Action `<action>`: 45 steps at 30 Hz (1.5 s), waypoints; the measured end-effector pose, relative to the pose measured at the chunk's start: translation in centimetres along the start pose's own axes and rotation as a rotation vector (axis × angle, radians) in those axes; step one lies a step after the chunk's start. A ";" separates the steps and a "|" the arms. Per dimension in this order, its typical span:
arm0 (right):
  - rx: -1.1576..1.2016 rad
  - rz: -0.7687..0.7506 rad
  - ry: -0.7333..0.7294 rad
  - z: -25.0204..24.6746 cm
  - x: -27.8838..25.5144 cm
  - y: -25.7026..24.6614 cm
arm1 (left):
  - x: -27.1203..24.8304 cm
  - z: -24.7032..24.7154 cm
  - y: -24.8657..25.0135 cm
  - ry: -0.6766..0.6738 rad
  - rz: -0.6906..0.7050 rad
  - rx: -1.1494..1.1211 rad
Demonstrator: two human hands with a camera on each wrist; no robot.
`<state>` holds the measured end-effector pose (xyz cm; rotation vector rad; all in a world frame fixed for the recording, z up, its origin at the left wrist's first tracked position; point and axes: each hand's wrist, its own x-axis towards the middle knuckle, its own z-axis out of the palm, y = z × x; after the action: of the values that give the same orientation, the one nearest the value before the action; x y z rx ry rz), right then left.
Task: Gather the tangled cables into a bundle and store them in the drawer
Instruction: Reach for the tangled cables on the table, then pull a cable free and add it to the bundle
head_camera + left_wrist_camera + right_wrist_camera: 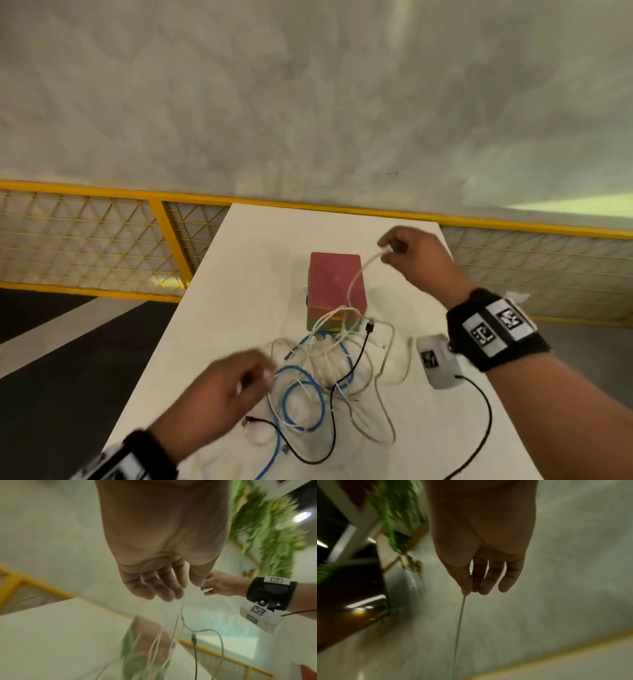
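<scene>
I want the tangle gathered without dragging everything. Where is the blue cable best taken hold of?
Probably at its coiled loops, from above on the near left side beside the left hand. The coils lie flat on the table, stacked together; white cables cross their far side.

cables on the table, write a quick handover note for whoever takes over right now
Right hand: raised over the table, pinching one end of a white cable.
Left hand: at the left edge of the cable tangle, pinching thin white strands.
Things: blue, black and white cables lie loose on the white table, in front of the small red-topped drawer box.
Done: one white cable is partly lifted out.
Left: bundle the cables, then store them in the drawer.
</scene>
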<state>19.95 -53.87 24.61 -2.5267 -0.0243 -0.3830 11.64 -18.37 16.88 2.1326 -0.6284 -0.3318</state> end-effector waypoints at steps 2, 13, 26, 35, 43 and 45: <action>0.040 -0.091 0.074 -3.3 0.6 -4.3 | 3.8 -1.3 3.6 0.122 0.099 -0.039; 0.733 0.061 0.163 -4.0 -4.7 -12.2 | 14.9 -3.0 14.2 0.183 0.148 -0.198; 1.703 0.952 -0.313 5.7 -5.7 -7.5 | 4.1 2.7 11.2 0.177 -0.021 -1.086; 1.594 1.141 -0.106 7.1 -5.1 -3.3 | -5.5 -0.1 -4.4 -0.204 -0.552 -0.704; 1.468 1.064 -0.338 10.9 -8.8 -5.3 | -0.2 0.9 0.1 0.249 -0.422 -0.586; 1.449 1.001 -0.432 11.3 -9.6 -6.7 | 3.9 2.5 2.8 0.230 -0.261 -0.512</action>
<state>13.11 -41.42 16.62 -0.9162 0.5532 0.4669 12.86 -23.57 17.64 1.7193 -0.1092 -0.3394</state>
